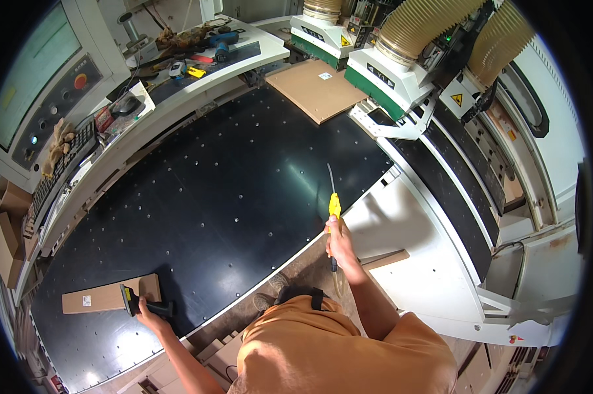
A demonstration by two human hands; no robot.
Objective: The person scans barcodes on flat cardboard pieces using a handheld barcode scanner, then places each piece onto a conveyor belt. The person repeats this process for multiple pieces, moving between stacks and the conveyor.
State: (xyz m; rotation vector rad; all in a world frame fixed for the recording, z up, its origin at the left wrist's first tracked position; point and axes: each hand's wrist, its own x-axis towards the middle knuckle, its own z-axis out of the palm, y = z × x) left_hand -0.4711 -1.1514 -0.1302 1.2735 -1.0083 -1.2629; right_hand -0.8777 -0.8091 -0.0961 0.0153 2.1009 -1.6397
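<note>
My left hand [150, 316] is closed around a black handheld barcode scanner [131, 300]. The scanner is over the right end of a narrow brown board [99, 299], which bears a small white label and lies on the black table [204, 190] at the lower left. In my right hand [338, 241] is a yellow air blow gun [335, 205], its thin metal nozzle pointing away from me above the table's right edge. A hose hangs from the bottom of the blow gun. Farther off, a larger brown panel [317, 90] with a white label rests partly under the machine.
White machine heads [385, 73] with ribbed hoses stand at the far right. A side bench [260, 44] carries tools and gloves. At left are a control panel [60, 105] and a keyboard [66, 154]. Another brown board piece [387, 260] is by my right forearm.
</note>
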